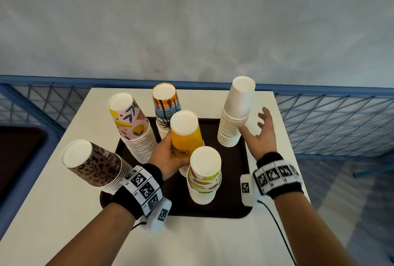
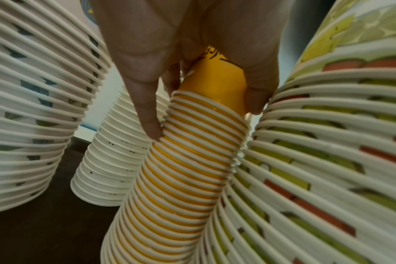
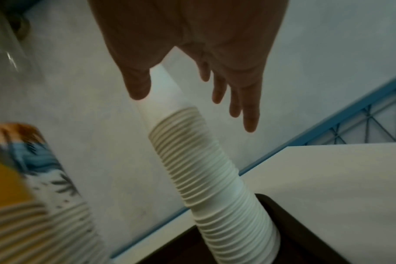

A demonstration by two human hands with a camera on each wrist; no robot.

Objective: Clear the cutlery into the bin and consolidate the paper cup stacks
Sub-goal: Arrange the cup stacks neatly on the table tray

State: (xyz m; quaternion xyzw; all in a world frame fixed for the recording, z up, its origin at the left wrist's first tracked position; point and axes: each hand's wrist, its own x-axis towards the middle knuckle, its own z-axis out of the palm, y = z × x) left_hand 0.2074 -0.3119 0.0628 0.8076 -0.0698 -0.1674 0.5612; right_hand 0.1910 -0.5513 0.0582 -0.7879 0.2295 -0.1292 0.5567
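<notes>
Several stacks of upturned paper cups stand on a dark tray (image 1: 232,206). My left hand (image 1: 168,155) grips the orange stack (image 1: 186,135) (image 2: 192,160) near its top, thumb and fingers curled round it. My right hand (image 1: 261,131) (image 3: 192,85) hovers open, fingers spread, beside the plain white stack (image 1: 234,116) (image 3: 206,178) at the tray's back right, not holding it. A fruit-print stack (image 1: 204,176) (image 2: 328,142) stands in front of the orange one. No cutlery is in view.
A floral stack (image 1: 132,125), a palm-print stack (image 1: 165,106) and a leopard-print stack (image 1: 93,165) stand to the left. The tray lies on a white table (image 1: 64,212). A blue mesh fence (image 1: 330,120) runs behind, and a dark bin (image 1: 19,155) sits at far left.
</notes>
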